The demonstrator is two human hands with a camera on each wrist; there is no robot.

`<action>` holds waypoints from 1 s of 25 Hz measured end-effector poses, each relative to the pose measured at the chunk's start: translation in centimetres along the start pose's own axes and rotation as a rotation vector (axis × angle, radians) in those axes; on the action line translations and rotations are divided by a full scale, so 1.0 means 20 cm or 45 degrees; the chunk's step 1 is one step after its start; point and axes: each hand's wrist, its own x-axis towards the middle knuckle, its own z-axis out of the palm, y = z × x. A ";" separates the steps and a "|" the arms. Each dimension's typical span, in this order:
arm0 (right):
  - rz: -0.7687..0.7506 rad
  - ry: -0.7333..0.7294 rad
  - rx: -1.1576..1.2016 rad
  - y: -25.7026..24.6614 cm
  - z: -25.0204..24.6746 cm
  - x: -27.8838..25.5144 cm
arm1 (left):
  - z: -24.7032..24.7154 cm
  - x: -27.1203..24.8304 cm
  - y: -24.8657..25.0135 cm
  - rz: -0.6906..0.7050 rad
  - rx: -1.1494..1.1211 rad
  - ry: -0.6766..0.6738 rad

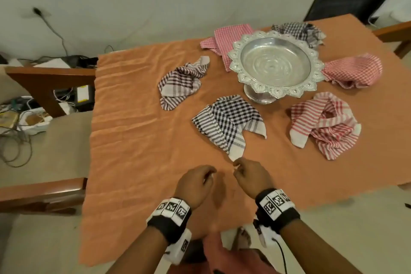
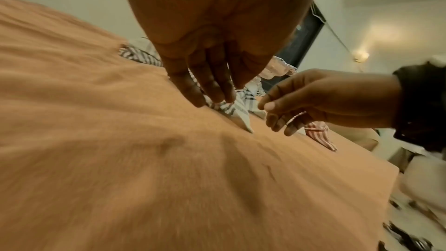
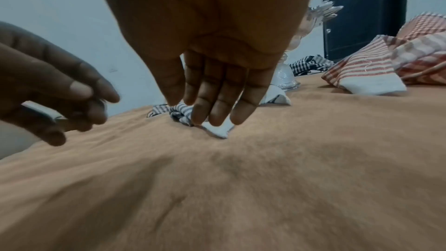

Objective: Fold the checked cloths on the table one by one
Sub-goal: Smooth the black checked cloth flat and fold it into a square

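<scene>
We are at the start of a fold: the black checked cloth (image 1: 230, 121) lies crumpled on the orange-covered desk (image 1: 133, 118), in front of the silver pedestal bowl (image 1: 275, 63), its white corner pointing toward us. Our right hand (image 1: 251, 177) reaches that corner; in the right wrist view the fingers (image 3: 212, 106) are nearly straight, tips resting on the white tip, so the grip is apart and not yet closed on fabric. Our left hand (image 1: 195, 181) hovers just beside it, fingers loosely curled and apparently holding nothing, though a pale sliver near them is too blurred to name. To do this well, we should pinch the corner, draw the cloth toward us onto bare desk, find a second corner with the left, and spread it flat before folding.
</scene>
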 end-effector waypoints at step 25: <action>0.064 0.582 0.412 -0.20 -0.02 0.03 | -0.40 0.67 0.04 0.738 0.756 -0.256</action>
